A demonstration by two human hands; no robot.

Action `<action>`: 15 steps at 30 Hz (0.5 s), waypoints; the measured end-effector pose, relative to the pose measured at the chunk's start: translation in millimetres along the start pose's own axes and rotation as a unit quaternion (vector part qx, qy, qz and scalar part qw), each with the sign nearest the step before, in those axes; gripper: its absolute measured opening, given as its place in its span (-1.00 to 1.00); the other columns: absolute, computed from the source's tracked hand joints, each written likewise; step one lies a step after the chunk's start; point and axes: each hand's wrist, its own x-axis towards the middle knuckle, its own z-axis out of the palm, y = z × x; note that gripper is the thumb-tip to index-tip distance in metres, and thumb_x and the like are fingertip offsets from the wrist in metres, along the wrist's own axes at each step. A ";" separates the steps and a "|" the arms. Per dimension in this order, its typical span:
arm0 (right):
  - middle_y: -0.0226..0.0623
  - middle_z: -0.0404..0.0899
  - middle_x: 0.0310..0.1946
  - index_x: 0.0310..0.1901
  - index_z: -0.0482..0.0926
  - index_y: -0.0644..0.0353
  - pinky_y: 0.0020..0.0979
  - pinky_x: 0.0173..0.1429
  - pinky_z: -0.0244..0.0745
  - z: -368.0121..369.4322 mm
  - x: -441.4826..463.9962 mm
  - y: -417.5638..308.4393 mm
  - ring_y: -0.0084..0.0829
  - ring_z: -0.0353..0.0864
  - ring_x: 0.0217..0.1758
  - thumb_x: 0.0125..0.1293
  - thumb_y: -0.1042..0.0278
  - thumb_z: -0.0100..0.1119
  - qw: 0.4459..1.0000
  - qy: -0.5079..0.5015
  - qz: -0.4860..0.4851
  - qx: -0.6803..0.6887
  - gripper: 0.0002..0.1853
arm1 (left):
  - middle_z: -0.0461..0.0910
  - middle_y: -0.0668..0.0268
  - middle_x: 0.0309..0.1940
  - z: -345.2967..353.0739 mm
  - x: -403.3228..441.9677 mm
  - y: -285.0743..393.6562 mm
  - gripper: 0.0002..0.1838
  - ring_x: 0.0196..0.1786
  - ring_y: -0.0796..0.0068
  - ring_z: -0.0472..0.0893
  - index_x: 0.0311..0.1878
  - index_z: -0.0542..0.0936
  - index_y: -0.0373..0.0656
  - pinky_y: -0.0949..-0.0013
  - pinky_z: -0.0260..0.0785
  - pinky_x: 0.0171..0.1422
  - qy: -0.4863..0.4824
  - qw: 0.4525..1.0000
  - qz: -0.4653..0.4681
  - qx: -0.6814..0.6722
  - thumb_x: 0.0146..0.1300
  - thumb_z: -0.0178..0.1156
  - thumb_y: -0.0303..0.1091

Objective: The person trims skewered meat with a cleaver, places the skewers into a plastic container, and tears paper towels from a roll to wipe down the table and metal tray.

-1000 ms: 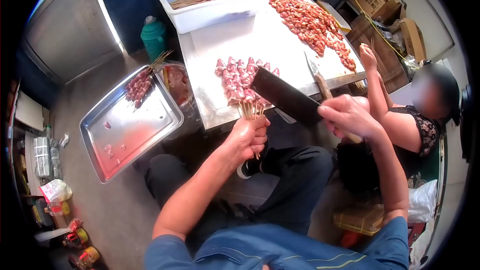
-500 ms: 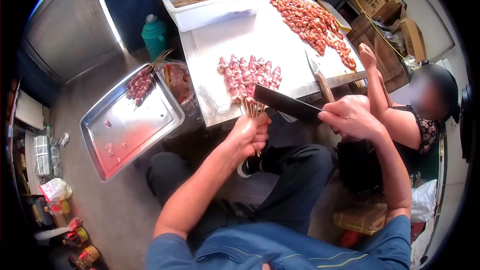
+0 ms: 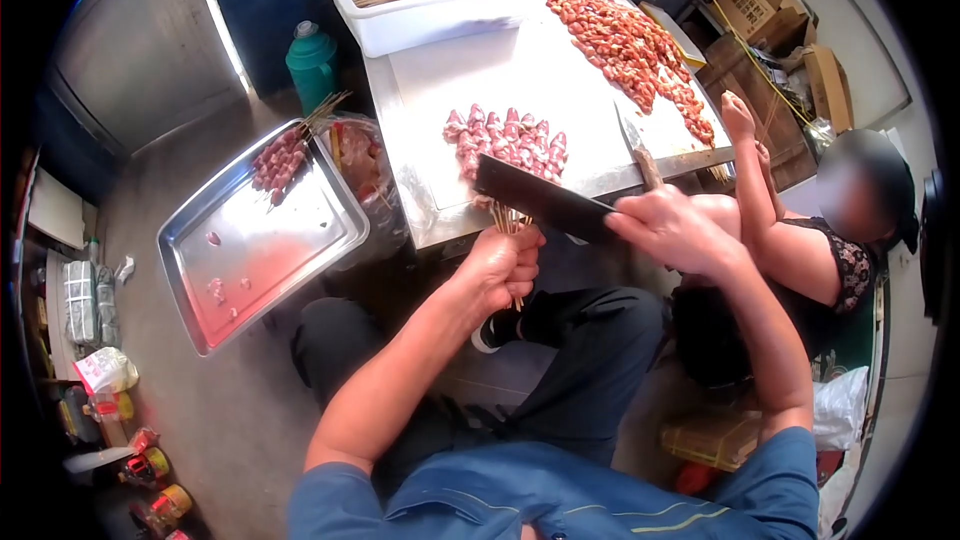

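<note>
My left hand (image 3: pixel 503 265) is closed around the stick ends of a bunch of meat skewers (image 3: pixel 515 145). Their meat, small reddish pieces that look like poultry hearts, lies at the near edge of the white board (image 3: pixel 470 65). My right hand (image 3: pixel 668 227) grips a cleaver (image 3: pixel 545 202) whose handle is hidden in the fist. The dark blade lies across the lower part of the skewers, just beyond my left hand, and covers some of the meat. Whether the blade touches the meat I cannot tell. A knife with a wooden handle (image 3: pixel 648 168) rests on the board to the right.
A white tub (image 3: pixel 440 25) of skewers stands at the back of the table. Loose red meat pieces (image 3: pixel 630 45) are heaped at the right. A metal tray (image 3: pixel 265 285) with several skewers sits at the left, near a green flask (image 3: pixel 312 68). Another person (image 3: pixel 810 250) sits at the right.
My right hand has moved the cleaver to the left, so its blade now crosses more of the skewers' lower part. My left hand keeps its hold on the sticks.
</note>
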 end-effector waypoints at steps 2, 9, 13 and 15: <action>-0.03 0.50 -0.63 -0.46 0.51 0.39 -0.21 -0.31 0.46 -15.5 -18.2 6.7 -0.14 0.55 -0.52 0.40 0.18 0.10 1.000 -0.014 0.001 -0.023 -0.60 | 0.08 0.57 -0.71 0.6 -0.2 -0.7 -0.92 -0.71 0.75 0.01 -0.34 0.45 -0.10 0.53 -0.24 -0.68 0.008 1.000 0.005 -0.001 0.32 0.08 -0.43; -0.35 0.41 -0.72 -0.50 0.49 0.33 -0.43 -0.48 0.37 -15.0 -4.6 -0.3 -0.55 0.45 -0.65 0.43 0.21 0.05 0.988 0.003 0.021 0.152 -0.61 | 0.08 0.59 -0.71 1.8 -2.6 0.0 -0.91 -0.72 0.74 0.01 -0.34 0.44 -0.12 0.53 -0.24 -0.68 0.004 1.000 -0.006 -0.009 0.31 0.10 -0.41; -0.03 0.53 -0.58 -0.44 0.55 0.37 -0.19 -0.26 0.46 1.2 22.1 -14.9 -0.10 0.58 -0.46 0.39 0.19 0.07 0.999 0.022 -0.038 0.025 -0.62 | 0.09 0.59 -0.71 1.0 -2.0 -0.2 -0.91 -0.72 0.74 0.01 -0.31 0.43 -0.14 0.54 -0.24 -0.68 0.010 1.000 -0.002 -0.002 0.33 0.08 -0.40; 0.01 0.53 -0.56 -0.43 0.55 0.38 -0.16 -0.24 0.45 5.6 18.8 -11.0 -0.05 0.57 -0.42 0.38 0.19 0.07 1.000 0.013 -0.023 0.007 -0.63 | 0.09 0.58 -0.71 1.0 -1.6 -0.7 -0.92 -0.72 0.74 0.01 -0.31 0.43 -0.14 0.55 -0.24 -0.68 0.004 1.000 -0.002 -0.001 0.33 0.08 -0.41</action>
